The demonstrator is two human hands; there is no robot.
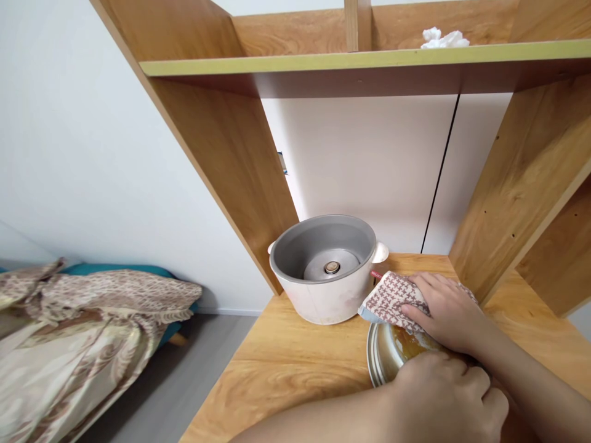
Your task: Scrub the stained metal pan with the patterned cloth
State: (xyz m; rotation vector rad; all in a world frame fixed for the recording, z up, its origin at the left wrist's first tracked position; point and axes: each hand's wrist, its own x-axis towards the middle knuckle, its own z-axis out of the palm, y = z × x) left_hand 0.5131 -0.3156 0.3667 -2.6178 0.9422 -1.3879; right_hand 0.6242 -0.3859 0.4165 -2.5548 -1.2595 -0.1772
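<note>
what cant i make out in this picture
All in the head view:
- left hand: fingertips hidden by its own knuckles, so its grip is unclear
- metal vessel: partly covered by the left hand, right hand and patterned cloth
- red tag on the cloth: lettering too small to read
- bedding: cut off by the left edge

There are one left hand (450, 394), one right hand (446, 311), one patterned cloth (392, 299), one metal vessel (388, 354), one cooker (318, 301) with two handles (381, 253), one table (295, 351) and one bed (64, 351) at left.
</note>
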